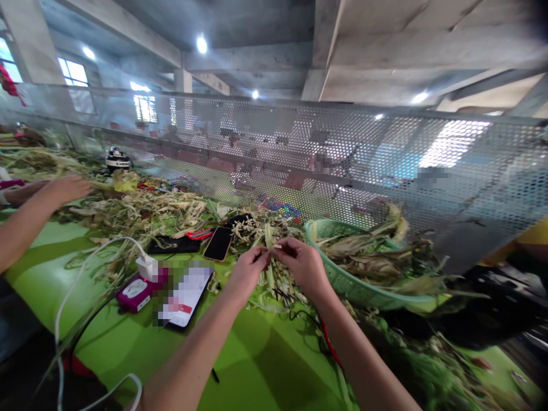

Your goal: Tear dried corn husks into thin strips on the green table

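Note:
My left hand [248, 271] and my right hand [302, 264] meet at the middle of the green table [128, 342]. Both pinch a pale strip of corn husk [272, 246] between thumb and fingers, their fingertips almost touching. Under them lies a heap of husks and leaves [261, 228]. A green plastic basket [342, 279] full of dry husks stands just to the right of my right hand.
A phone with a dark screen [218, 243], a second phone [187, 295], a pink power bank [135, 292] and a white charger with cable [146, 265] lie to the left. Another person's arm [25, 220] reaches in at far left. A perforated metal screen [342, 154] runs behind.

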Demonstrator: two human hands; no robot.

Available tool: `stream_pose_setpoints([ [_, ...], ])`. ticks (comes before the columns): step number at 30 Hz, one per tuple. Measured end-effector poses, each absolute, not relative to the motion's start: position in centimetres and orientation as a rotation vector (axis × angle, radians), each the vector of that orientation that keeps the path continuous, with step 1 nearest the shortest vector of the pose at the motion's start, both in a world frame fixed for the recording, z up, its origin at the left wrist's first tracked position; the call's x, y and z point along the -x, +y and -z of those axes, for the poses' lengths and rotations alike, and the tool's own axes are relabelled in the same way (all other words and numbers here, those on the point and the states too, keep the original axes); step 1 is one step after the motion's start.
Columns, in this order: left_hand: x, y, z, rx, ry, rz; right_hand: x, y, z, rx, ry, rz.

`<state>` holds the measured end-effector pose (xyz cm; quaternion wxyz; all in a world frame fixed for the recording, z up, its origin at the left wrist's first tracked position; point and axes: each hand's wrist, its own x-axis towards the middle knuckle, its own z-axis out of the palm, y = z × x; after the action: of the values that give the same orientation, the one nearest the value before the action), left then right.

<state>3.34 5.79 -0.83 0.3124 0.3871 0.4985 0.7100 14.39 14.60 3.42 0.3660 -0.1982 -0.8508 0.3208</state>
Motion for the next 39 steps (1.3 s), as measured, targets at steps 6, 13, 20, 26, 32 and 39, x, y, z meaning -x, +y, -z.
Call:
stream_pose_setpoints([
  [6, -3.5, 5.5, 0.7, -1.106, 1.366, -1.847, -14.4, 14.3, -3.3, 0.588, -2.102, -0.813],
  [13, -3.5, 5.4, 0.0, -0.843, 1.304, -1.993, -13.7, 13.9, -3.1, 0.532, -1.945, -1.034],
  [20, -3.6, 5.2, -0.3, -0.642, 1.205, -2.009, -13.7, 14.6, -2.4, 0.575, -2.005, -1.217],
  [26, -3.5, 5.5, -0.3, -0.679, 1.265, -1.949, -13.7, 13.6, -2.8, 0.423, -1.987, -1.072],
  [32, -3.0, 5.6, 0.2, -1.038, 1.564, -1.832, -14.3, 12.7, -3.9, 0.346, -2.192, -0.517],
  [39, -3.5, 5.0, 0.0, -1.219, 1.625, -1.744, -14.1, 13.6, -3.4, 0.404, -2.091, -0.550],
])
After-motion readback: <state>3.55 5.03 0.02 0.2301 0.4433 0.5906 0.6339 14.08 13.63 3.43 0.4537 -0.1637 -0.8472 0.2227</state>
